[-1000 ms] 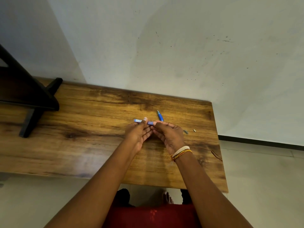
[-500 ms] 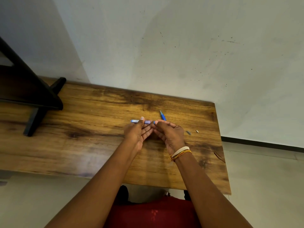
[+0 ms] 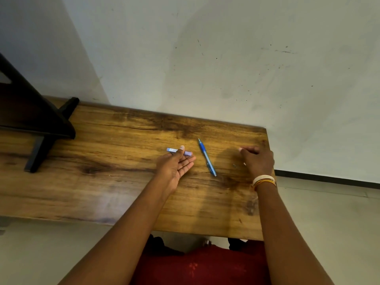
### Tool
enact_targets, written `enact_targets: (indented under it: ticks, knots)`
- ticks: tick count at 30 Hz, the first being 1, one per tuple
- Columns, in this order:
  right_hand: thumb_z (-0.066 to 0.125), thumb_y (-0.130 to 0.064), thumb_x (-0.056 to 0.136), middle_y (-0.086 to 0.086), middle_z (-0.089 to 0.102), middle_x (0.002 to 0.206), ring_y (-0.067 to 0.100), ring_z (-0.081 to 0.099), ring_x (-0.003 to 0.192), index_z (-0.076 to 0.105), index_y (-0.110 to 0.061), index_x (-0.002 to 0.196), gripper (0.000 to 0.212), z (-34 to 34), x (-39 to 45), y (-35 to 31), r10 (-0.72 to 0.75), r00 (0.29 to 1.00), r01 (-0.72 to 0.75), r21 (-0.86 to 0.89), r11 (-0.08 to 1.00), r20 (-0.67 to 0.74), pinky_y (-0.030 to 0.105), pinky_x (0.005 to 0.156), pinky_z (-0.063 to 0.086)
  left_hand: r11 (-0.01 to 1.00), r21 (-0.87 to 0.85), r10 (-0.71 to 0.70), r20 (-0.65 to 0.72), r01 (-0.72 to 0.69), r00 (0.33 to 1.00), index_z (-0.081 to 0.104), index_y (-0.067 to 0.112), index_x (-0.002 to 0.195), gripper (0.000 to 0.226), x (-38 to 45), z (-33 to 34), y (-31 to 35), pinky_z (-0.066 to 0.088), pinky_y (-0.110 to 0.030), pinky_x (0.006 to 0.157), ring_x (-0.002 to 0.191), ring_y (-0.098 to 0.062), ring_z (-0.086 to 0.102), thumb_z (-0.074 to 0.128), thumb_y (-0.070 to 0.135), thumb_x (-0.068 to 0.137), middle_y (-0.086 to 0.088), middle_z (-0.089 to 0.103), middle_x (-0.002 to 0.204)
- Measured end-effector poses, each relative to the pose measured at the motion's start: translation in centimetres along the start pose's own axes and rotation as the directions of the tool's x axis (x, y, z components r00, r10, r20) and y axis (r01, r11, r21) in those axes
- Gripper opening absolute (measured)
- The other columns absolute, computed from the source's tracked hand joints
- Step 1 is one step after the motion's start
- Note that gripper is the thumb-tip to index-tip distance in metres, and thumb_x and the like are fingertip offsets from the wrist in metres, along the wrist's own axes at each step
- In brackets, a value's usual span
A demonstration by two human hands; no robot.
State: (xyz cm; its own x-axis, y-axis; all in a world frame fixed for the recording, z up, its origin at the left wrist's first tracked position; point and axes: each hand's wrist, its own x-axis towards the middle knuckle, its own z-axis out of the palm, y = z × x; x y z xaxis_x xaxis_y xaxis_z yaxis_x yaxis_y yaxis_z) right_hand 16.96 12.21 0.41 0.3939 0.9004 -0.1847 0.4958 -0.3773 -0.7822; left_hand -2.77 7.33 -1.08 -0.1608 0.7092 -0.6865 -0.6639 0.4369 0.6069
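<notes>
Clearances about the blue pen [image 3: 207, 157], lying slantwise on the wooden table [image 3: 115, 182]. Left of the pen I find the left hand [image 3: 174, 164] with the pale blue tube [image 3: 170, 150] under its thumb, leaving only a narrow lane of bare wood. Right of the pen I read a wider lane, closed by two small metal bits [image 3: 234, 165] and the right hand [image 3: 257, 159] at the table's edge. Beyond the pen a strip of wood ends at the wall [image 3: 205, 68]. Nearer than the pen, open board lies between the forearms. Far left of the pen a black stand [image 3: 41, 122] blocks the back corner.
</notes>
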Motion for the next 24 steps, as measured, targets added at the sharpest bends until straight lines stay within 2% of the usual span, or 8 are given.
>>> enact_targets:
  ticks: [2, 5, 7, 16, 19, 20, 22, 24]
  knots:
    - [0.074, -0.025, 0.081, 0.009, 0.072, 0.103, 0.021, 0.061, 0.092, 0.076, -0.011, 0.099, 0.022, -0.8, 0.4, 0.5, 0.07, 0.997, -0.069, 0.012, 0.998, -0.031, 0.025, 0.083, 0.042, 1.0, -0.012, -0.013, 0.009, 0.013, 1.0, 0.06, 0.002, 0.086, 0.016, 0.0, 0.2, -0.2, 0.051, -0.037, 0.088, 0.089, -0.027, 0.066, 0.056, 0.016, 0.093, -0.016, 0.067, 0.088]
    - [0.077, -0.024, 0.078, 0.01, 0.072, 0.107, 0.027, 0.062, 0.105, 0.076, -0.01, 0.097, 0.023, -1.2, 0.8, 1.1, 0.137, 0.99, -0.135, 0.052, 0.989, -0.037, 0.036, 0.098, 0.046, 0.999, -0.026, -0.022, 0.019, 0.023, 1.0, 0.061, 0.002, 0.086, 0.014, 0.1, 0.5, -0.5, 0.053, -0.036, 0.084, 0.083, -0.025, 0.067, 0.058, 0.014, 0.092, -0.017, 0.067, 0.087]
    - [0.078, -0.025, 0.077, 0.01, 0.072, 0.106, 0.027, 0.062, 0.105, 0.076, -0.01, 0.095, 0.023, -1.2, 1.0, 1.4, 0.15, 0.988, -0.148, 0.052, 0.988, -0.034, 0.037, 0.099, 0.046, 0.999, -0.03, -0.027, 0.029, 0.028, 0.999, 0.06, 0.002, 0.086, 0.013, 0.1, 0.7, -0.7, 0.054, -0.035, 0.081, 0.082, -0.024, 0.068, 0.058, 0.014, 0.092, -0.016, 0.067, 0.086]
    - [0.074, -0.026, 0.082, 0.011, 0.073, 0.105, 0.027, 0.062, 0.106, 0.076, -0.008, 0.099, 0.025, -1.3, 1.6, 2.6, 0.149, 0.988, -0.148, 0.023, 0.989, -0.04, 0.029, 0.091, 0.043, 1.0, 0.01, -0.024, 0.051, 0.024, 0.998, 0.062, 0.004, 0.08, 0.019, -0.2, 1.6, -1.2, 0.054, -0.031, 0.078, 0.083, -0.023, 0.067, 0.057, 0.017, 0.093, -0.011, 0.07, 0.077]
    - [0.069, -0.025, 0.084, 0.013, 0.073, 0.097, 0.031, 0.065, 0.098, 0.076, -0.006, 0.093, 0.022, -1.2, 1.8, 2.8, 0.228, 0.972, -0.224, 0.076, 0.972, -0.06, 0.038, 0.094, 0.051, 0.999, 0.045, -0.014, 0.068, 0.011, 0.998, 0.063, 0.005, 0.076, 0.023, -0.2, 1.8, -1.3, 0.055, -0.03, 0.078, 0.082, -0.021, 0.068, 0.057, 0.019, 0.093, -0.003, 0.072, 0.064]
    - [0.068, -0.023, 0.083, 0.013, 0.073, 0.092, 0.032, 0.065, 0.093, 0.076, -0.005, 0.089, 0.02, -1.2, 1.8, 2.7, 0.264, 0.961, -0.254, 0.117, 0.96, -0.081, 0.041, 0.091, 0.053, 0.999, 0.048, -0.009, 0.066, 0.005, 0.998, 0.063, 0.005, 0.075, 0.023, -0.3, 1.9, -1.3, 0.055, -0.03, 0.079, 0.082, -0.021, 0.068, 0.058, 0.019, 0.092, -0.003, 0.072, 0.062]
    - [0.065, -0.019, 0.082, 0.011, 0.068, 0.083, 0.029, 0.062, 0.084, 0.073, -0.003, 0.081, 0.018, -1.0, 1.2, 2.0, 0.294, 0.946, -0.267, 0.189, 0.945, -0.136, 0.033, 0.081, 0.051, 0.999, 0.043, 0.009, 0.061, -0.011, 0.998, 0.064, 0.005, 0.074, 0.023, -0.5, 2.0, -1.2, 0.055, -0.031, 0.081, 0.082, -0.021, 0.068, 0.058, 0.019, 0.092, -0.003, 0.072, 0.062]
    - [0.061, -0.014, 0.083, 0.007, 0.066, 0.075, 0.024, 0.059, 0.074, 0.074, -0.002, 0.082, 0.017, -0.2, -0.3, 0.6, 0.259, 0.962, -0.229, 0.268, 0.936, -0.082, 0.031, 0.071, 0.048, 0.999, 0.026, 0.024, 0.059, -0.026, 0.998, 0.065, 0.005, 0.074, 0.023, -0.6, 2.1, -1.1, 0.055, -0.031, 0.082, 0.082, -0.021, 0.069, 0.059, 0.018, 0.092, -0.005, 0.073, 0.065]
